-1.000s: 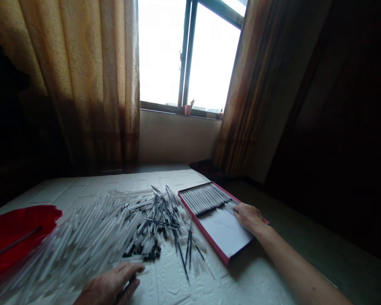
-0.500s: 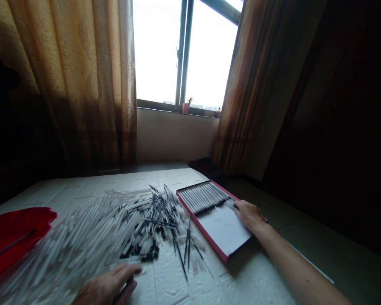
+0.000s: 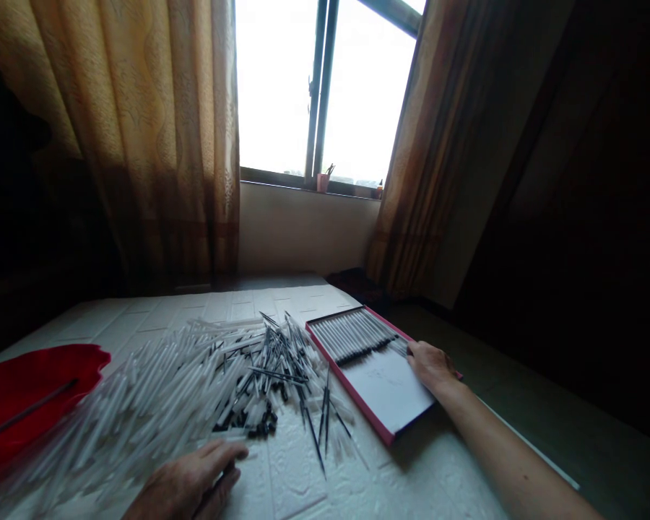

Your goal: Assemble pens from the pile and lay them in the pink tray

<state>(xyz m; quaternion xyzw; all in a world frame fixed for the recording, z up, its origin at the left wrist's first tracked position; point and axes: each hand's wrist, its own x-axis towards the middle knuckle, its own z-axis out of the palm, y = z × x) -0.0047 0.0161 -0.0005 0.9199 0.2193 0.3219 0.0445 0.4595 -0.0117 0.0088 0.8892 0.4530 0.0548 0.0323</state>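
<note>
My right hand (image 3: 432, 367) reaches over the right side of a shallow red-edged box (image 3: 352, 393), fingers closed around the ends of clear-barrelled pens (image 3: 399, 345); how many it grips is hidden. Inside the box, a row of similar pens (image 3: 352, 332) with black ends lies side by side on a white bottom. My left hand (image 3: 198, 480) rests low over the table's near part, fingers partly bent and slightly apart, with nothing visible in them. Just beyond it lie small black pieces (image 3: 257, 422) and clear tubes (image 3: 162, 390). Dark, slender refills (image 3: 282, 354) are heaped between the tubes and the box.
A red basin-like container (image 3: 32, 390) with a dark stick across it stands at the left. The table has a white brick-patterned cover (image 3: 297, 487). Behind it are curtains (image 3: 184, 130), a window, and a small pink cup (image 3: 323, 182) on the sill.
The view has shifted slightly, moving the scene a little to the right. Both hands keep nearly the same places relative to the box and the heap.
</note>
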